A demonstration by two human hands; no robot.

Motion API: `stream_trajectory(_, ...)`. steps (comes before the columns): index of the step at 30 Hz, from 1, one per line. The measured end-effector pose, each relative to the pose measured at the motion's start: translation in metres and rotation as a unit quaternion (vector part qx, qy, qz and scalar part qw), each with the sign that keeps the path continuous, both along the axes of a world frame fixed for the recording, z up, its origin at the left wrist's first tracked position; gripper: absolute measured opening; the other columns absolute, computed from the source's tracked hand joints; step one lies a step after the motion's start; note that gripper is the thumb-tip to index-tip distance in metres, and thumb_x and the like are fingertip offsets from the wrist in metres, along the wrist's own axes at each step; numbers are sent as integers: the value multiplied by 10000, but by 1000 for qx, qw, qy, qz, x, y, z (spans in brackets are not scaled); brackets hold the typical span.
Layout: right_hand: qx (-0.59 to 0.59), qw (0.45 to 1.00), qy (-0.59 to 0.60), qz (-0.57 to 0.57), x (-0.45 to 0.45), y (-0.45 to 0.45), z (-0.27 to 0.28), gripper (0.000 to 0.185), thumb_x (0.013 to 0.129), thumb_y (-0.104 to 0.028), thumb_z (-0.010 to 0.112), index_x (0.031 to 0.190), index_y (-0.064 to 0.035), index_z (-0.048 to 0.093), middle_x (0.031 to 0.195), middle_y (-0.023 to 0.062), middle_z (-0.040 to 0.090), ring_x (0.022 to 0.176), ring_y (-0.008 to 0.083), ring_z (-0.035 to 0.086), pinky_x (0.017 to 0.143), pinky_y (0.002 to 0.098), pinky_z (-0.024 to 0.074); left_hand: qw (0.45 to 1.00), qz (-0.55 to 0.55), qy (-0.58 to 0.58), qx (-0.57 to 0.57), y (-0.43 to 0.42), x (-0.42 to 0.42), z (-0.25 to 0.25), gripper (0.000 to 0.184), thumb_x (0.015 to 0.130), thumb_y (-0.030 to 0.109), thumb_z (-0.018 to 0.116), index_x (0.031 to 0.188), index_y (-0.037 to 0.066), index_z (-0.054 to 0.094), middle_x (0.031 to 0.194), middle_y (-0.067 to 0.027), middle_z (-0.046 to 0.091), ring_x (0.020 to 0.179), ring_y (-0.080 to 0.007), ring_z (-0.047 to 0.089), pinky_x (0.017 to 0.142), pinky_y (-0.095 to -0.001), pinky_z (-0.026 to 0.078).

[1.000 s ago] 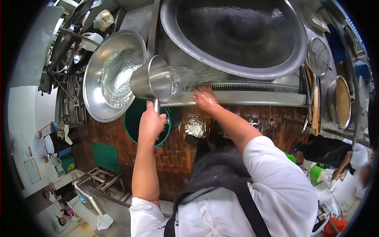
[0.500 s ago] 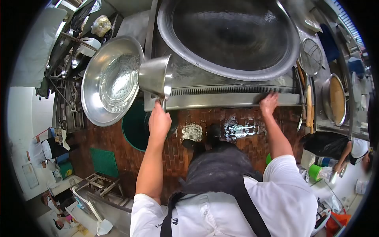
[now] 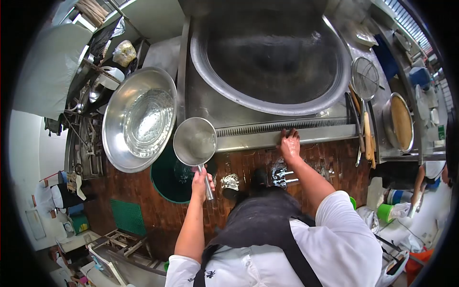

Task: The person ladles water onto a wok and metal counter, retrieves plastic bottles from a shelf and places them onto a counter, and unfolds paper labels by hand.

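My left hand (image 3: 200, 183) is closed round the handle of a metal dipper (image 3: 195, 142), whose round bowl faces up. The dipper is beside the right rim of a large metal basin (image 3: 111, 138) and above a dark green tub (image 3: 160, 184). On the steel front ledge (image 3: 248, 140) of the stove rests my right hand (image 3: 289, 144), its fingers apart and reaching over the edge toward the slotted grate (image 3: 263, 127). I see nothing held in it. Behind the ledge sits a very large wok (image 3: 282, 108) with a dark inside.
A wire strainer (image 3: 365, 79) and long wooden handles (image 3: 367, 136) are at the stove's right end. Further right stands a metal bowl (image 3: 393, 124) with tan contents. A green mat (image 3: 127, 216) lies on the wet brown floor (image 3: 239, 160). Other people work at both sides.
The dipper has come down toward me and turned, so its bowl now faces up. My right hand has slid left along the ledge. The view has shifted slightly.
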State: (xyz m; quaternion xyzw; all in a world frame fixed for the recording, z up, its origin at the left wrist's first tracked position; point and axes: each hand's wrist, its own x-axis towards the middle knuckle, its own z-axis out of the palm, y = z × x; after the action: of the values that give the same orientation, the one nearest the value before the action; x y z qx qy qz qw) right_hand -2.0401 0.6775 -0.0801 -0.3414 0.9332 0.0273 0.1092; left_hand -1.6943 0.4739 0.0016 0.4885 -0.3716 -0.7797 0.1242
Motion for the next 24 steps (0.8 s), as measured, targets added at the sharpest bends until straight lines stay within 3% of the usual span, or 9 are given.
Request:
stream_trajectory(6, -13, 999, 39, 9, 0, 6, -18, 930, 733, -412, 796, 1503, -82, 391, 1454, 378, 395, 1345, 509, 399, 1116, 535, 329, 999, 27, -3, 34, 13, 21, -21, 349, 988, 445, 582, 1098, 147, 436, 753, -48, 556, 523, -184, 584, 460, -350, 519)
stream_trajectory(7, 1, 1000, 18, 7, 3, 3, 0, 779, 820, -323, 714, 1498, -89, 410, 1453, 371, 402, 1314, 503, 426, 1101, 528, 342, 999, 29, 1, 38, 16, 25, -25, 347, 988, 443, 583, 1093, 146, 438, 754, -50, 558, 524, -185, 585, 464, -358, 524)
stream_trajectory(10, -24, 998, 64, 2, 4, 3, -8, 565, 884, -198, 583, 1429, -73, 509, 1404, 365, 453, 1254, 483, 470, 1038, 524, 396, 998, 30, 8, 52, 25, 35, -25, 337, 980, 429, 604, 1077, 144, 453, 758, -52, 567, 528, -190, 591, 477, -376, 538)
stream_trajectory(11, -57, 996, 71, -3, 4, 3, -8, 464, 885, -115, 492, 1332, -59, 603, 1315, 363, 511, 1180, 463, 514, 970, 515, 441, 997, 30, 16, 66, 28, 39, -26, 335, 977, 426, 609, 1077, 146, 455, 762, -51, 570, 533, -190, 593, 479, -375, 538)
stream_trajectory(13, -110, 989, 96, 12, -2, 5, -20, 414, 893, -117, 501, 1277, -36, 631, 1232, 372, 547, 1117, 471, 553, 939, 497, 467, 997, 27, 34, 71, 32, 46, -26, 329, 973, 417, 618, 1076, 149, 458, 772, -51, 577, 550, -192, 599, 484, -373, 541)
stream_trajectory(16, -92, 993, 76, -17, -6, 1, -27, 343, 1005, -169, 442, 1250, -20, 631, 1223, 366, 551, 1106, 479, 569, 940, 505, 481, 997, 16, 31, 66, 32, 58, -35, 308, 980, 401, 610, 1090, 152, 463, 790, -53, 590, 579, -193, 605, 493, -372, 542)
stream_trajectory(18, -68, 996, 59, -29, -6, 0, -27, 353, 1005, -179, 434, 1268, -36, 620, 1329, 382, 505, 1180, 479, 549, 980, 503, 471, 996, 10, 38, 83, 31, 64, -33, 303, 991, 395, 590, 1134, 154, 473, 797, -55, 594, 586, -190, 607, 492, -371, 539)
stream_trajectory(20, -27, 998, 46, -38, -8, -3, -30, 455, 921, -287, 612, 1318, -65, 592, 1396, 383, 458, 1246, 475, 514, 1026, 505, 444, 997, -2, 27, 75, 28, 66, -31, 301, 1011, 382, 555, 1184, 149, 478, 802, -57, 596, 586, -185, 606, 490, -369, 536)
stream_trajectory(24, -12, 999, 12, -35, -4, 0, -16, 796, 689, -394, 831, 1369, -93, 547, 1425, 379, 433, 1280, 466, 489, 1052, 492, 426, 998, -36, -6, 55, 22, 72, -32, 273, 1032, 362, 517, 1179, 136, 475, 810, -55, 601, 587, -173, 601, 494, -355, 531)
